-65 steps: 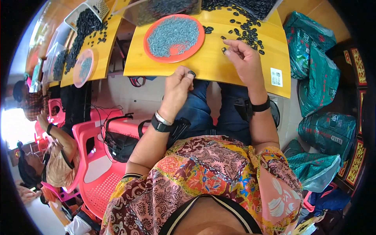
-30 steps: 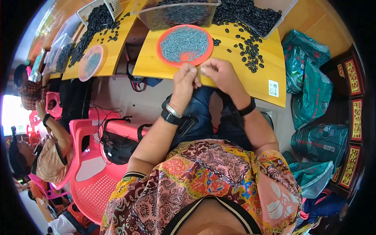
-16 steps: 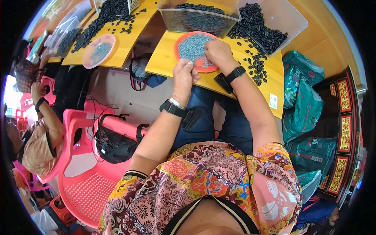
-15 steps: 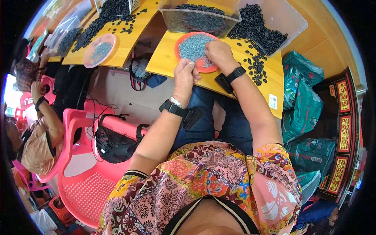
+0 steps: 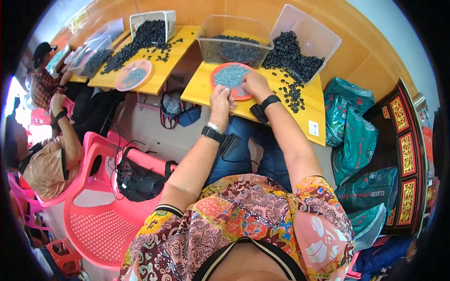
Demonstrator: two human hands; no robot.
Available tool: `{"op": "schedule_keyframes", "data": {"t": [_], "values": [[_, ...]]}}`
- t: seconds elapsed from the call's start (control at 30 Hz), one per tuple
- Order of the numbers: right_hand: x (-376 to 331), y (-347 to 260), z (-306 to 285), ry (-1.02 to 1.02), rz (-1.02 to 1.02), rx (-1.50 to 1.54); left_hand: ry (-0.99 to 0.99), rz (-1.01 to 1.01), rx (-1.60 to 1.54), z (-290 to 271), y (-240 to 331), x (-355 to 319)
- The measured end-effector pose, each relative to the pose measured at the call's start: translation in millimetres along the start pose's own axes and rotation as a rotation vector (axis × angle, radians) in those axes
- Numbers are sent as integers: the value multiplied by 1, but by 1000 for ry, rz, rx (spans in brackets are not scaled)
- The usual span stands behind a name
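Left hand: I see it (image 5: 220, 100) before the near edge of the plate, fingers curled closed, thumb against them; I cannot tell what, if anything, is inside.
Right hand: it (image 5: 255, 85) reaches over the plate's right side, fingertips hidden from my camera, so I cannot tell whether they are pinching.
Orange plate: this (image 5: 213, 79) lies on the yellow table (image 5: 197, 91), near its front edge.
Grey pieces: small slim ones (image 5: 229, 75) heap in the plate.
Black pieces: loose ovals (image 5: 294, 99) scatter right of my view's plate, spilling from a tipped clear bin (image 5: 325, 41).
Upright clear bin: it (image 5: 210, 50) stands just behind the plate, more black pieces inside.
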State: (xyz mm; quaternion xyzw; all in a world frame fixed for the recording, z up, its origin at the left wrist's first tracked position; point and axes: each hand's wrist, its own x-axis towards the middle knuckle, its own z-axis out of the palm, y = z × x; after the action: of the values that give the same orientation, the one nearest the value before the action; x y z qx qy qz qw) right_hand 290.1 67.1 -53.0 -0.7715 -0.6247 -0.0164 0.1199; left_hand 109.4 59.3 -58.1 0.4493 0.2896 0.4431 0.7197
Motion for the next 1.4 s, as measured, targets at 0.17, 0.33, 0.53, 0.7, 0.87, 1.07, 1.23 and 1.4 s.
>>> {"op": "schedule_keyframes", "data": {"t": [0.17, 0.33, 0.53, 0.7, 0.87, 1.07, 1.23, 1.4], "values": [[11, 1, 10, 150, 35, -92, -28, -31, -75, 15, 9, -22], [11, -3, -5, 237, 147, 125, 10, 15, -76, -13, -1, -27], [40, 25, 11, 318, 230, 548, 125, -68, -17, -23, -19, -24], [52, 31, 12, 378, 233, 630, 77, -82, 23, -23, -20, -24], [47, 19, 10, 251, 320, 792, 85, -92, 33, -23, -16, -24], [26, 10, -2, 273, 287, 940, 51, -102, 25, -16, -12, -26], [-43, -17, -50, 244, 88, 1080, -83, 52, 37, -15, 4, -18], [-160, -52, -143, 350, -13, 1032, -320, 140, -95, 7, 45, -51]]}}
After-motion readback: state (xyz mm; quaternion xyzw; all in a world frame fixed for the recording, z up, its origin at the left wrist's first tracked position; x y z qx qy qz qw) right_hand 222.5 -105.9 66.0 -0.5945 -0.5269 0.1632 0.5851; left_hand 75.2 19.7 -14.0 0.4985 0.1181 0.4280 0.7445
